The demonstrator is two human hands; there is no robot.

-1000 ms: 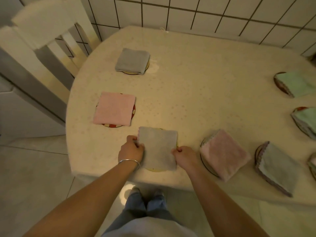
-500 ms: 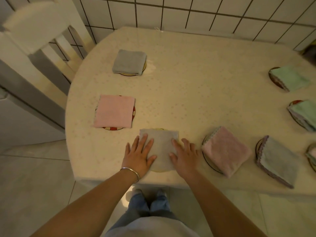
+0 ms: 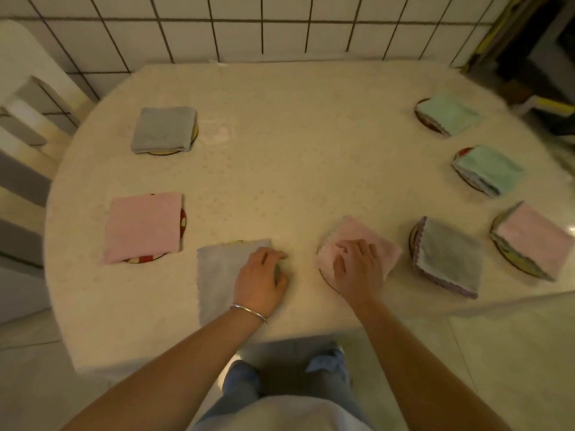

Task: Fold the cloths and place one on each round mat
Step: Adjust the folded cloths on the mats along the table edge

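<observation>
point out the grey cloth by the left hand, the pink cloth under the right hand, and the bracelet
grey cloth [image 3: 217,275], head view, on its bare left half
pink cloth [image 3: 373,241], head view, on its far part beyond the fingers
bracelet [image 3: 249,312], head view, on the band at the left wrist

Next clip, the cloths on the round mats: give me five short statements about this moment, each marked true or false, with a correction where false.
1. The left hand rests on the near grey cloth. True.
2. The right hand holds a green cloth. False: it lies on the pink cloth beside the grey one.
3. Two green cloths sit on mats at the far right. True.
4. The far-left grey cloth lies unfolded, flat on the table. False: it is folded and sits on a round mat.
5. A bracelet is on the right wrist. False: it is on the left wrist.
</observation>
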